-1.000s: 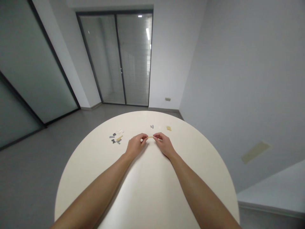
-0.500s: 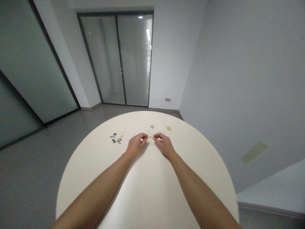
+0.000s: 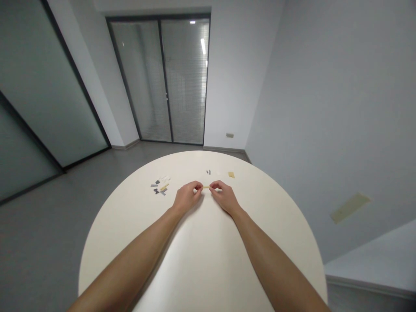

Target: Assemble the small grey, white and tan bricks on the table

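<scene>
Both of my hands meet near the middle of the far half of the table, pinching a thin yellow strip (image 3: 206,187) between them. My left hand (image 3: 187,195) grips its left end with thumb and fingertips. At the right end, my right hand (image 3: 225,197) is closed on it the same way. Only the short middle stretch of the strip shows; its ends are hidden in the fingers, and its exact kind is too small to make out.
A round white table (image 3: 208,260) spreads under my arms. Left of my hands lies a loose pile of small grey, dark, white and yellow pieces (image 3: 160,186). Beyond my hands are small grey pieces (image 3: 208,172), and a flat yellow piece (image 3: 231,174) lies to the right.
The view has shifted very slightly. Both hands keep their pinch on the yellow strip, and the pieces on the table stay where they were.
</scene>
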Demonstrator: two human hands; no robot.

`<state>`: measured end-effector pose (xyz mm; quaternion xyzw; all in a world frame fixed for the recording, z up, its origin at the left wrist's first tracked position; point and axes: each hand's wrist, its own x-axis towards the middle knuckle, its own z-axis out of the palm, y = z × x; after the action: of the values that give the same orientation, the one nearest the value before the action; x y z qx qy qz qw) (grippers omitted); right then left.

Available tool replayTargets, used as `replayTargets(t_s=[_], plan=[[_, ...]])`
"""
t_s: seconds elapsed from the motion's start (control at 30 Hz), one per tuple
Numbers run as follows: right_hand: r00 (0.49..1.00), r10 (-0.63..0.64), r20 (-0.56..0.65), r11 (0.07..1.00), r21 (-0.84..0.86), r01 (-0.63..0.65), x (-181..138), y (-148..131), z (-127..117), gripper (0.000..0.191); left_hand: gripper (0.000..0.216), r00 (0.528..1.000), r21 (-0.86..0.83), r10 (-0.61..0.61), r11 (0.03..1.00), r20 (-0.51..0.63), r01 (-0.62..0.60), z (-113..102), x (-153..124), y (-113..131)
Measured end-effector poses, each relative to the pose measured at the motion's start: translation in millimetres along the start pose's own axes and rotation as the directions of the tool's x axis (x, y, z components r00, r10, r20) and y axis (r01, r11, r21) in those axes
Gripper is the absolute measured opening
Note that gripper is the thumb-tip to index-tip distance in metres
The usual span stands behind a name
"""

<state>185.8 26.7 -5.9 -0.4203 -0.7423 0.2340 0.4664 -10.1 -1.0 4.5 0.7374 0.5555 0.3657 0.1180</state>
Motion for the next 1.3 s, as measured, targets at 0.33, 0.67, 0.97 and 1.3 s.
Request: replayTargets(t_s=[0.33,0.67,0.97,1.3], plan=[[1.0,0.0,0.017,1.0,-0.009,0.0,0.5,3.3,1.3,0.011,0.017,1.0,0.009,-0.007,1.0,0.001,0.007,-1.1,-0.4,1.4],[0.999,-0.004,0.038,1.0,0.004,0.004,-0.5,1.0,1.3,0.01,0.016,1.0,0.015,-0.007,1.0,-0.008,0.007,-1.2,0.0,1.5],[0.999,-0.013,0.036,1.0,-0.001,0.013,-0.6,1.2,1.1,0.011,0.017,1.0,0.008,-0.008,1.0,-0.007,0.008,-1.6,0.0,2.1],[0.999,0.0,0.038,1.0,-0.005,0.0,-0.4,0.1,0.2,0.012,0.017,1.0,0.006,-0.014,1.0,-0.006,0.014,-2.2,-0.3,2.3]])
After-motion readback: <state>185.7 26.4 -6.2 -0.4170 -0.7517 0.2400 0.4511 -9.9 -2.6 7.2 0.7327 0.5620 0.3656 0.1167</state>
